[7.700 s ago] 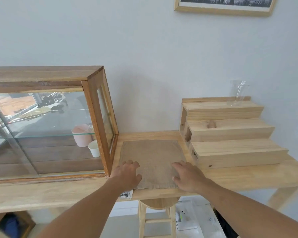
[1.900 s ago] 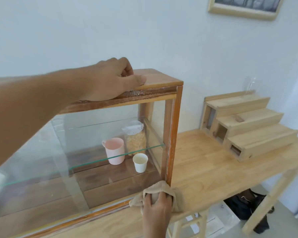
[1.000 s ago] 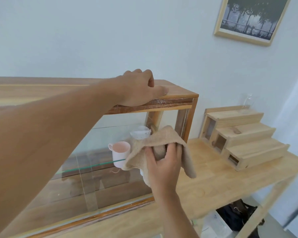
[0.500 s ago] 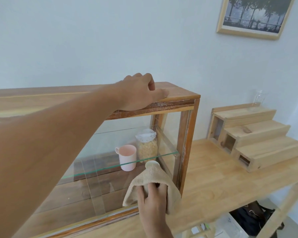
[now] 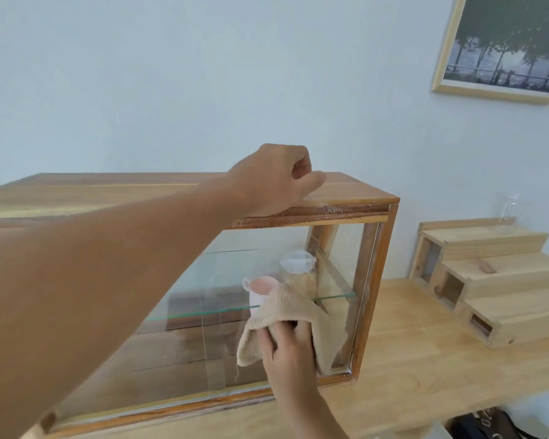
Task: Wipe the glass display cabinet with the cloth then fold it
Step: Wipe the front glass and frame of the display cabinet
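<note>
The glass display cabinet [image 5: 373,280] has a wooden frame and stands on a light wooden table [image 5: 425,369]. My left hand [image 5: 276,180] rests on the cabinet's wooden top near its right end, fingers curled. My right hand [image 5: 287,350] presses a beige cloth [image 5: 286,307] flat against the lower right of the front glass. The cloth hangs bunched around my fingers. Behind the glass, a pink cup [image 5: 260,286] and a jar with a white lid [image 5: 298,264] stand on the glass shelf, partly hidden by the cloth.
A stepped wooden stand [image 5: 501,280] sits on the table to the right of the cabinet, with a clear glass jar [image 5: 512,210] on its top step. A framed picture [image 5: 501,45] hangs on the wall above. A dark bag [image 5: 485,424] lies below the table.
My right hand has moved the cloth a little upward on the front glass since half a second ago, after sweeping down from higher up. My left hand has stayed on the cabinet top.
</note>
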A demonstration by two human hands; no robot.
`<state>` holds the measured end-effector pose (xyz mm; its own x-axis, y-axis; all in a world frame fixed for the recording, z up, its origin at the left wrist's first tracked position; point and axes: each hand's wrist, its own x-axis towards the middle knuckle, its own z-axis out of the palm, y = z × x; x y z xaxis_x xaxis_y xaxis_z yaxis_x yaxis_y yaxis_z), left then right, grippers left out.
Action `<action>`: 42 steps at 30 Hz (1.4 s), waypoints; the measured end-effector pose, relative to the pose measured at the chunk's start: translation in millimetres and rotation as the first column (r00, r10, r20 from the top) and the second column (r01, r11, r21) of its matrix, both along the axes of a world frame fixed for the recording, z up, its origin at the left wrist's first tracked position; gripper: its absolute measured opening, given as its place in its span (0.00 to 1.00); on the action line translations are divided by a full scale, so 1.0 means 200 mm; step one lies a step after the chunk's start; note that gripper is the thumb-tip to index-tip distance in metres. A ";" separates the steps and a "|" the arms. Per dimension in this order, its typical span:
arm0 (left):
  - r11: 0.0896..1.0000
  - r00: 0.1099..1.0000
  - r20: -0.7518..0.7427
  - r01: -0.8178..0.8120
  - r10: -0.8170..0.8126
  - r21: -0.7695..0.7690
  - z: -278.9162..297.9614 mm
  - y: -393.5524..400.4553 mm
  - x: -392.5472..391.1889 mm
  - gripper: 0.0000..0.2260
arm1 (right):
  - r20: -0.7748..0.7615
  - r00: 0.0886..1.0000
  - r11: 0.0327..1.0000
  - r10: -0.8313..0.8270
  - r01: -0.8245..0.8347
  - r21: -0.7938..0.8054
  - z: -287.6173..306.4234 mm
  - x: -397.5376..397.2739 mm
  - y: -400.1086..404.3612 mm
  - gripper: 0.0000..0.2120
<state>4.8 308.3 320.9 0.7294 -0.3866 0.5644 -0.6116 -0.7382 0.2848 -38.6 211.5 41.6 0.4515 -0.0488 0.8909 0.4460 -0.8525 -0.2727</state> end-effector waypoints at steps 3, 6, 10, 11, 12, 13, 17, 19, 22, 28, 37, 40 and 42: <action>0.990 0.995 -0.037 -0.089 0.094 0.108 0.04 0.26 -0.03 0.15 | -0.072 0.997 0.995 -0.032 0.025 -0.100 -0.33 -0.01 0.00 0.17; 0.980 0.977 -0.107 -0.176 0.185 0.089 0.03 0.52 -0.03 0.13 | 0.075 0.994 0.931 -0.077 0.099 -0.352 -0.52 -0.02 0.00 0.32; 0.978 0.974 -0.149 -0.186 0.171 -0.093 -0.01 0.56 0.03 0.11 | 0.101 0.993 0.841 -0.054 0.100 -0.531 -0.57 0.04 -0.05 0.28; 0.978 0.970 -0.150 -0.201 0.190 -0.061 -0.01 0.55 0.04 0.11 | 0.089 0.996 0.888 -0.029 0.067 -0.455 -0.52 0.05 -0.03 0.22; 0.976 0.966 -0.154 -0.215 0.209 -0.027 -0.01 0.55 0.05 0.12 | 0.122 0.991 0.927 0.050 0.000 -0.374 -0.45 0.04 0.00 0.12; 0.975 0.964 -0.154 -0.221 0.217 -0.007 -0.01 0.55 0.06 0.13 | 0.124 0.988 0.943 0.092 -0.047 -0.328 -0.34 0.06 0.03 0.02; 0.979 0.971 -0.131 -0.205 0.201 -0.018 -0.02 0.57 0.06 0.15 | 0.187 0.969 0.986 0.159 -0.145 -0.086 0.08 0.08 0.16 0.12; 0.980 0.973 -0.127 -0.197 0.192 -0.021 -0.02 0.57 0.06 0.15 | 0.191 0.968 0.986 0.162 -0.164 -0.009 0.22 0.10 0.21 0.09; 0.980 0.972 -0.137 -0.197 0.191 -0.028 -0.03 0.57 0.06 0.15 | 0.206 0.960 0.980 0.192 -0.198 0.010 0.40 0.10 0.27 0.08; 0.978 0.966 -0.163 -0.208 0.201 -0.027 -0.03 0.58 0.07 0.14 | 0.147 0.965 0.975 0.218 -0.220 -0.003 0.58 0.07 0.10 0.08; 0.978 0.963 -0.177 -0.210 0.203 -0.020 -0.02 0.57 0.06 0.14 | 0.060 0.993 0.791 0.102 -0.118 0.601 0.56 0.11 -0.39 0.12; 0.976 0.961 -0.173 -0.219 0.213 -0.014 -0.02 0.57 0.05 0.14 | 0.090 0.988 0.896 0.124 -0.150 0.418 0.52 0.06 -0.15 0.14; 0.975 0.960 -0.178 -0.222 0.217 -0.013 -0.02 0.57 0.05 0.13 | 0.063 0.979 0.934 0.195 -0.205 0.292 0.47 0.03 0.05 0.15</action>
